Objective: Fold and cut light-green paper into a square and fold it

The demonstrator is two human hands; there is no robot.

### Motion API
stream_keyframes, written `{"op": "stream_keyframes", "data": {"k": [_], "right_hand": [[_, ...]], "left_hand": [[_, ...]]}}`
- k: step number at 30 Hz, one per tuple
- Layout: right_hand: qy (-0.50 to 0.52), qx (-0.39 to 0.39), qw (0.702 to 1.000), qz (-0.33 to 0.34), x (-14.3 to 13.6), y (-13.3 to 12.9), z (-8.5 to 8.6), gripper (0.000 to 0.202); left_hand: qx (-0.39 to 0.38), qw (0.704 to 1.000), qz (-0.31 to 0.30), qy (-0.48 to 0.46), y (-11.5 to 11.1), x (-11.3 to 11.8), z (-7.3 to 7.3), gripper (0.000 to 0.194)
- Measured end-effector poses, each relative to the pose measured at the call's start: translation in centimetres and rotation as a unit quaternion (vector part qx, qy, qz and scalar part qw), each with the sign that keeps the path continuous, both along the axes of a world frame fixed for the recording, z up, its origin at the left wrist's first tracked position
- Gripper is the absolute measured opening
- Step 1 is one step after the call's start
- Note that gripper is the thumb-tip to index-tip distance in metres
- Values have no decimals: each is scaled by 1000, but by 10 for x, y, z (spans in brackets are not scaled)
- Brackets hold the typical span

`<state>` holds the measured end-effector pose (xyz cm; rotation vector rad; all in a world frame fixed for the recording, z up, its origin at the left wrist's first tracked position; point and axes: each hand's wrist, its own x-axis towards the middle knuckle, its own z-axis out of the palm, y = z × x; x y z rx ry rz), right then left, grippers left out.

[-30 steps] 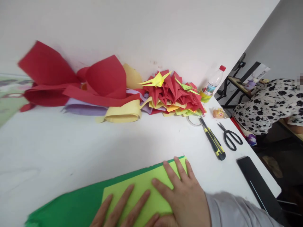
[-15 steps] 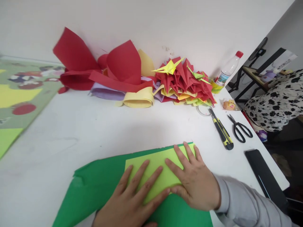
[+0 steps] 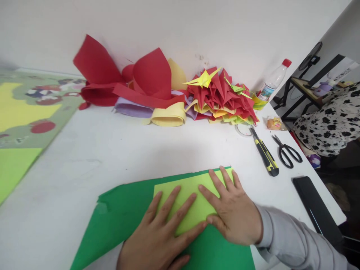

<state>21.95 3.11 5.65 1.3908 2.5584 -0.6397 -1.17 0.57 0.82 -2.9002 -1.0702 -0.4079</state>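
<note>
A light green sheet of paper (image 3: 185, 210) lies on a larger dark green sheet (image 3: 118, 210) at the front of the white table. My left hand (image 3: 163, 234) rests palm down on the lower left part of the light green paper, fingers spread. On its right end my right hand (image 3: 232, 210) is pressed flat, fingers also apart, the fingertips close to the top edge. My two hands nearly meet at the lower edge of the light green paper. Parts of both sheets are hidden under the hands.
Red paper shapes (image 3: 153, 77) and a heap of folded paper cranes (image 3: 219, 93) stand along the wall. To the right are a bottle (image 3: 274, 82), a utility knife (image 3: 264, 153), scissors (image 3: 287, 150) and a black case (image 3: 315, 206). A person in a patterned garment (image 3: 332, 120) is beyond the table.
The whole view has shifted slightly, so things appear a little further right. Both hands stay flat on the light green paper, with hardly any movement against it.
</note>
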Motion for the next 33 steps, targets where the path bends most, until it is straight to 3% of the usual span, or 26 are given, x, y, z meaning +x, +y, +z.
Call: {"op": "stream_keyframes", "data": {"k": [8,13,18,26,33], "right_hand": [[2,22,1000,4,2,-1,-5,68],[-11,65,998,3,2,-4,-8,70],[-13,76,997,3,2,-5,-9,69],[-14,81,997,7,2,-6,-11,67],[-12,109,994,16,3,-7,-12,68]], "left_hand": [[-8,999,-45,10,6,-12,11,49],[-8,997,-74,-12,5,-24,7,37],[-63,996,-51,-36,2,-37,6,35],[-95,995,24,34,-10,-39,26,40],[-46,999,9,2,-8,-44,16,30]]}}
